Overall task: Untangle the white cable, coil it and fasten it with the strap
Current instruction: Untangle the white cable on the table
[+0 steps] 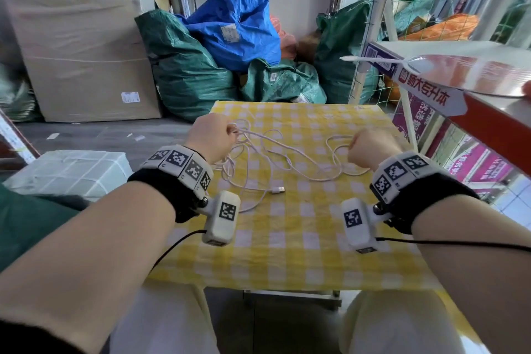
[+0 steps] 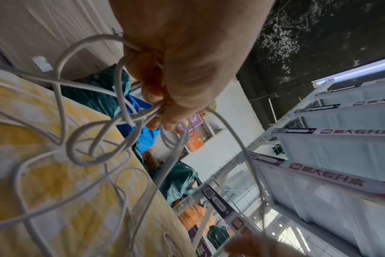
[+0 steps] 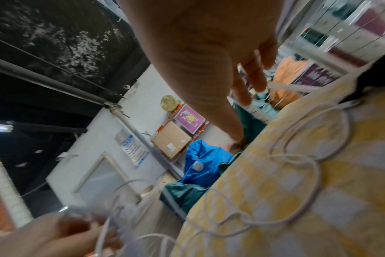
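Note:
The white cable (image 1: 287, 152) lies in tangled loops on the yellow checked tablecloth (image 1: 287, 253). Its USB plug (image 1: 278, 190) rests near the middle. My left hand (image 1: 212, 135) is raised at the far left of the table and grips several gathered loops (image 2: 130, 107). One strand (image 2: 248, 165) runs through the air to my right hand (image 1: 370, 146), which pinches it at the fingertips; the right wrist view is blurred. A dark shape (image 3: 369, 81) sits where a strand ends, and I cannot tell whether it is the strap.
Green and blue parcel sacks (image 1: 235, 37) and a big wrapped carton (image 1: 83, 52) stand beyond the table. A red counter with a hand fan (image 1: 474, 72) overhangs the right side. A wrapped white box (image 1: 66, 172) sits at my left.

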A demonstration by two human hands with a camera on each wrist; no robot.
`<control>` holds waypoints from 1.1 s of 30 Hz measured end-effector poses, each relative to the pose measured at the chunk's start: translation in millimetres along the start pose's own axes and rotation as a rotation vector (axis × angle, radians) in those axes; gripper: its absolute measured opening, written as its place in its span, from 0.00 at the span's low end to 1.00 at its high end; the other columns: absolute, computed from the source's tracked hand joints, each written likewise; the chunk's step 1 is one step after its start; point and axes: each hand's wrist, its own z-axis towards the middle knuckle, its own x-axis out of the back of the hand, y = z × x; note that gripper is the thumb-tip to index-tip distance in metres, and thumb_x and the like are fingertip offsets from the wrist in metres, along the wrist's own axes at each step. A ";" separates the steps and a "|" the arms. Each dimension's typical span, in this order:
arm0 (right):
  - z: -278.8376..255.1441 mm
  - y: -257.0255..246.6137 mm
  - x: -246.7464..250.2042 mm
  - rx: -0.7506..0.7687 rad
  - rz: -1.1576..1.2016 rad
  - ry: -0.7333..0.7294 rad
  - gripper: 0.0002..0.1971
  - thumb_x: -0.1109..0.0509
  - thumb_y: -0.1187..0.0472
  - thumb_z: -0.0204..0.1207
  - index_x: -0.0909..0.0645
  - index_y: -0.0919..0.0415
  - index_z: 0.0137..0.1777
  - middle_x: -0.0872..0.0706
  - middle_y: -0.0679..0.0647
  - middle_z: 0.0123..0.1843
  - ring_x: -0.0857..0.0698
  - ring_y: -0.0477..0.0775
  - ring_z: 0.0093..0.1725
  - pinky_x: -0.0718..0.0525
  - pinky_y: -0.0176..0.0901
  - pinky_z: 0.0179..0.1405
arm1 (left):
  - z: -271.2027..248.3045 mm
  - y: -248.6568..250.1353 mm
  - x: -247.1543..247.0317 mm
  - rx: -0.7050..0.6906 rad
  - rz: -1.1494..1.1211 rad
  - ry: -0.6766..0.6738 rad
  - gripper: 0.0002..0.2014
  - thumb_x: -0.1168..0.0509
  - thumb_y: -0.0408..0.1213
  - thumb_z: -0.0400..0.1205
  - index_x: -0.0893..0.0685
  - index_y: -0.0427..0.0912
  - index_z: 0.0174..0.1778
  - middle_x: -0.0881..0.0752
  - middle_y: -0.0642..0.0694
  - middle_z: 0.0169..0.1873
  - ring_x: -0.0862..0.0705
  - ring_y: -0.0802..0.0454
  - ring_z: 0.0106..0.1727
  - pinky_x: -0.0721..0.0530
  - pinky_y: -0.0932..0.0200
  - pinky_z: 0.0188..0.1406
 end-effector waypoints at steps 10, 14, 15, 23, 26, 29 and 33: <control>-33.8 -74.9 12.6 0.268 1.024 -0.350 0.15 0.31 0.58 0.80 0.20 0.71 0.58 0.12 0.62 0.46 0.11 0.51 0.33 0.13 0.35 0.29 | -9.1 40.0 1.8 -0.227 -0.141 0.125 0.11 0.34 0.40 0.80 0.11 0.36 0.41 0.12 0.36 0.36 0.17 0.37 0.42 0.27 0.52 0.37; -36.0 -79.8 10.8 0.221 1.153 -0.326 0.13 0.26 0.55 0.76 0.16 0.67 0.45 0.11 0.61 0.41 0.11 0.51 0.33 0.13 0.35 0.30 | -12.6 45.4 2.9 -0.235 -0.201 0.094 0.10 0.34 0.41 0.77 0.11 0.39 0.38 0.12 0.39 0.32 0.17 0.39 0.39 0.22 0.49 0.37; -35.6 -80.6 10.5 0.216 1.178 -0.308 0.11 0.26 0.57 0.76 0.16 0.66 0.43 0.11 0.60 0.39 0.11 0.49 0.31 0.14 0.34 0.29 | -13.8 47.5 3.6 -0.245 -0.215 0.086 0.12 0.35 0.43 0.76 0.11 0.39 0.37 0.13 0.39 0.31 0.17 0.40 0.38 0.22 0.49 0.36; -33.7 -77.9 19.9 0.102 1.087 -0.283 0.08 0.28 0.74 0.73 0.20 0.64 0.49 0.11 0.65 0.40 0.12 0.55 0.31 0.10 0.42 0.30 | -8.3 47.5 -5.2 -0.247 -0.112 0.052 0.09 0.35 0.39 0.78 0.12 0.39 0.38 0.13 0.39 0.33 0.17 0.40 0.39 0.22 0.48 0.36; -25.4 -68.6 21.0 0.122 0.800 -0.145 0.09 0.33 0.75 0.73 0.17 0.63 0.47 0.12 0.62 0.42 0.11 0.57 0.39 0.09 0.50 0.42 | -0.5 32.9 -7.5 -0.150 -0.017 0.095 0.12 0.40 0.36 0.79 0.11 0.40 0.46 0.12 0.37 0.42 0.16 0.37 0.47 0.18 0.48 0.42; -10.7 -35.2 20.3 0.068 0.375 0.012 0.11 0.37 0.72 0.74 0.13 0.66 0.50 0.11 0.60 0.44 0.11 0.57 0.44 0.10 0.51 0.45 | 7.5 -4.5 3.7 0.013 0.062 0.199 0.14 0.44 0.34 0.81 0.13 0.34 0.48 0.13 0.34 0.45 0.16 0.33 0.50 0.18 0.47 0.45; -7.8 2.9 19.8 -0.048 0.186 -0.022 0.10 0.38 0.71 0.76 0.14 0.68 0.41 0.13 0.56 0.34 0.16 0.51 0.31 0.21 0.38 0.24 | 11.0 -41.1 14.5 0.155 0.115 0.215 0.12 0.41 0.33 0.82 0.15 0.31 0.42 0.14 0.30 0.42 0.17 0.32 0.47 0.27 0.51 0.37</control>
